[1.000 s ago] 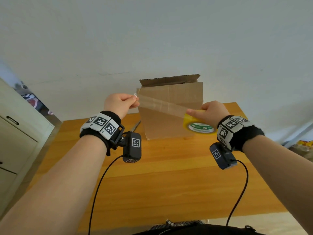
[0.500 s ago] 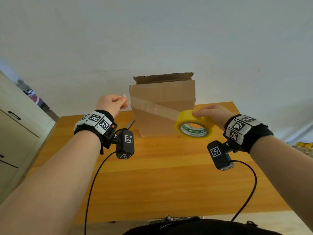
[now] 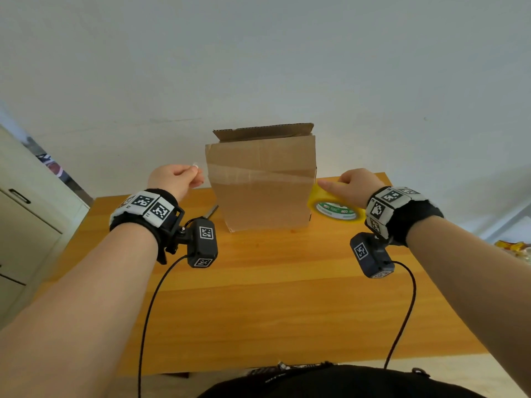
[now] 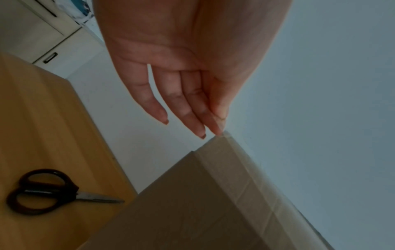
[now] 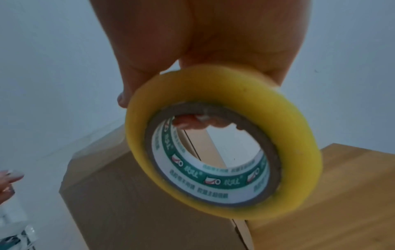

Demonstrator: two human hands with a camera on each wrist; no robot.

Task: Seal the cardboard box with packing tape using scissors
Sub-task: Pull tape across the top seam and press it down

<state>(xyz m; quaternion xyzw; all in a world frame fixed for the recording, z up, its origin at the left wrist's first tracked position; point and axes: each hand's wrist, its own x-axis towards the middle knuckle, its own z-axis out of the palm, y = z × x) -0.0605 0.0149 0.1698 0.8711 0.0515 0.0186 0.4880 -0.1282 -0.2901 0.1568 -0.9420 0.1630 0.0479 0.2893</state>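
Note:
A brown cardboard box point(image 3: 260, 196) stands upright at the back of the wooden table point(image 3: 258, 297), its top flap slightly raised. A clear strip of packing tape point(image 3: 258, 175) stretches across the box's front, level with its upper part. My left hand point(image 3: 195, 173) pinches the tape's free end just left of the box; the same pinch shows in the left wrist view point(image 4: 220, 132). To the right of the box my right hand point(image 3: 333, 186) grips the yellow tape roll point(image 5: 224, 143), fingers hooked through its core. Black-handled scissors point(image 4: 42, 192) lie on the table left of the box.
A white cabinet with drawers point(image 3: 26, 225) stands to the left of the table. A pale wall is close behind the box. Black cables hang from both wrist cameras over the table's near half. Some yellow items point(image 3: 514, 248) lie off the table's right side.
My hands have moved apart and the tape strip has grown longer. The roll has gone from in front of the box to beyond its right edge.

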